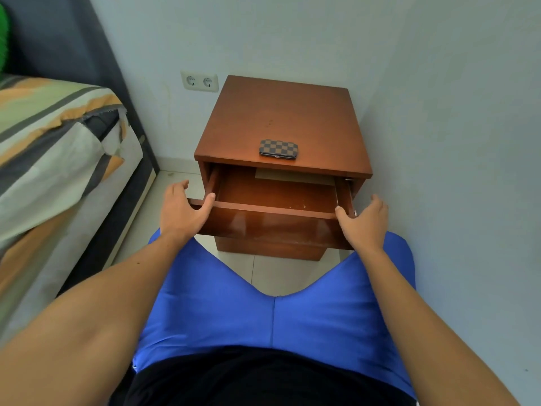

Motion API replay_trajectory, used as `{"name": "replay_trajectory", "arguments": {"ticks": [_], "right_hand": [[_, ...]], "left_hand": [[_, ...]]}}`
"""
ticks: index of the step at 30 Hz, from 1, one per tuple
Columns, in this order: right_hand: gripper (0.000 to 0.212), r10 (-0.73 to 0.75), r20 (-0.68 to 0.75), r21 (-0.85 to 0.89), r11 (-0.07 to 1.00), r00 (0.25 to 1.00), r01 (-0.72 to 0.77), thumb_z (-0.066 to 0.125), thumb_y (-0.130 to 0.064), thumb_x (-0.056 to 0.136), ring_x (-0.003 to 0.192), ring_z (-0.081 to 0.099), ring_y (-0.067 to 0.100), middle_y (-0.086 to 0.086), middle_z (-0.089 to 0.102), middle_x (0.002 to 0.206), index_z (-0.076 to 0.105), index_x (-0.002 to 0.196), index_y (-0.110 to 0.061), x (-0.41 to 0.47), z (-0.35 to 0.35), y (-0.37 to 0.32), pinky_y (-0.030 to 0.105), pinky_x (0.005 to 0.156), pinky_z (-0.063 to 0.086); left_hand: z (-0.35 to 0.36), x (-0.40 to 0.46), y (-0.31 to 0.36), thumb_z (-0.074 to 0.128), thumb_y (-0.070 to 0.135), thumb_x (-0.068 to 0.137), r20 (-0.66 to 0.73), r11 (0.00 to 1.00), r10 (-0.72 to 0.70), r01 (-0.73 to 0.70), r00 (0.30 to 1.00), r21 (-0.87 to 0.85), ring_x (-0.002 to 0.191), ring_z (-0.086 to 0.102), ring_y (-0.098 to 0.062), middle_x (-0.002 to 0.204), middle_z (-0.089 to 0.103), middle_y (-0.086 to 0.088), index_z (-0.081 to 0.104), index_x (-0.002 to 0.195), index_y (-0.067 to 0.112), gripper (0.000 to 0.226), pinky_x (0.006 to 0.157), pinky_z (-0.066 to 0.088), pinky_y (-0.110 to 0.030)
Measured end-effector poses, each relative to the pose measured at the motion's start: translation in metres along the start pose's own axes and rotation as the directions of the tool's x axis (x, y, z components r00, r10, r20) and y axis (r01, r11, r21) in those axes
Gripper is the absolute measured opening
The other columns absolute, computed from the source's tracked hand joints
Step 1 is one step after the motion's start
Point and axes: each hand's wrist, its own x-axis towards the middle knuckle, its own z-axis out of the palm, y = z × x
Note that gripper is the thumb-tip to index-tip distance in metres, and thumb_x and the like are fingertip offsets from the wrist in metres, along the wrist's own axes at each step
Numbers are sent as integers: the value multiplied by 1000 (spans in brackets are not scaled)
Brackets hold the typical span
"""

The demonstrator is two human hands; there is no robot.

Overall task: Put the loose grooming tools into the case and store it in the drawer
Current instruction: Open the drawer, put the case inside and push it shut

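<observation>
So the reddish-brown wooden nightstand (281, 124) sits in a pale-walled corner, striped bed (52, 148) off to its left. Brown checkered zip case (278, 149) lies shut near the top's front edge. Wooden drawer (275, 197) is pulled open; left hand (183, 210) and right hand (364, 222) loosely grip its front corners.

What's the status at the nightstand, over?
Left hand and right hand grip open drawer front. Checkered case closed on nightstand top. Paper inside.
</observation>
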Motion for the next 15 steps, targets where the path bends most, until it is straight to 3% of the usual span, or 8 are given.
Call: {"name": "replay_trajectory", "arguments": {"ticks": [8, 15], "right_hand": [[93, -221, 176, 27, 975, 959, 220, 78, -43, 88, 148, 42, 28, 11, 38, 161, 29, 160, -11, 37, 20, -59, 43, 120, 41], [81, -413, 351, -16, 895, 841, 446, 77, -35, 94, 148, 42, 23, 5, 36, 163, 34, 159, -15, 83, 55, -127, 38, 119, 39]], "left_hand": [[5, 72, 44, 66, 62, 94, 59, 967, 211, -217, 976, 136, 140, 49, -26, 151, 52, -9, 46, 152, 13, 79, 111, 46, -43], [39, 142, 96, 58, 57, 101, 232, 906, 342, -385, 911, 174, 143, 49, -25, 154, 52, -6, 50, 150, 17, 64, 113, 46, -43]]}}
